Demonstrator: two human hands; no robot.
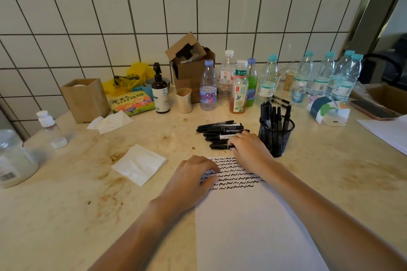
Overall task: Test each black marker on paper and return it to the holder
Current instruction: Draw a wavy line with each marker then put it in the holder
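Head view, right hand (247, 146): reaches forward over the top edge of the paper, palm down, fingers curled onto the nearest marker (220, 146) at the near end of the pile; whether the marker is lifted off the counter cannot be told.
Head view, left hand (193, 174): rests palm down on the paper's upper left corner, fingers loosely bent and pressing the sheet flat, nothing gripped.
Paper (253, 226): white sheet lying under both hands and running back toward the body; rows of black squiggle marks (233, 179) fill the strip between the two hands.
Marker pile (222, 131): capped black markers lying side by side on the counter, just ahead of the right fingertips and slightly left of them.
Holder (276, 136): black mesh cup standing upright just to the right of the right hand, near its knuckles; several black markers (274, 114) stand inside, caps up.
Folded tissue (139, 164): lies flat on the counter to the left of the left hand, apart from it.
Counter (66, 204): pale stone surface with brown stains, carrying everything named.
Beyond the right hand: row of plastic bottles (208, 86), a cardboard box (190, 66) with open flaps, a dark pump bottle (160, 92) and a small beige cup (184, 100), all against the tiled wall (132, 17).
Far left of the left hand: wooden box (84, 99) and a clear bottle with white cap (49, 127).
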